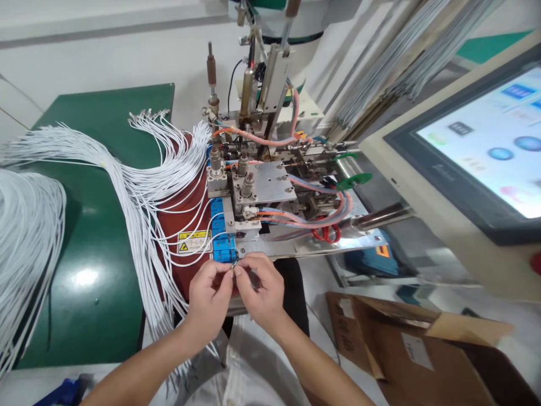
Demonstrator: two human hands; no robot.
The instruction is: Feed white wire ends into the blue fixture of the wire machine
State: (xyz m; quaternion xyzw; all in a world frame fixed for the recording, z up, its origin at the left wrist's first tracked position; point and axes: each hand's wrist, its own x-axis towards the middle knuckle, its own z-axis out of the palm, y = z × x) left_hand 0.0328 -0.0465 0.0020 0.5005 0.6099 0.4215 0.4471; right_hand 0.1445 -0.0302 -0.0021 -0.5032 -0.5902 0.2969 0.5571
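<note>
My left hand point(211, 293) and my right hand point(261, 285) meet at the front edge of a machine, fingertips pinched together. Between them is a tiny end of something, perhaps a wire tip, too small to make out. Just beyond my fingers lies a row of blue fixture blocks point(223, 248) with white cables point(192, 260) running into them from the left. A large bundle of white cables point(127, 197) drapes over the table beside my left hand and hangs down past its edge. Metal connectors point(147, 115) show at the bundle's far ends.
The machine's metal plate point(270, 181) and orange and blue air hoses point(291, 217) stand beyond my hands. A touch screen point(486, 141) juts in at right, above an open cardboard box point(422, 349). Another cable coil point(29, 237) lies on the green table point(97, 316).
</note>
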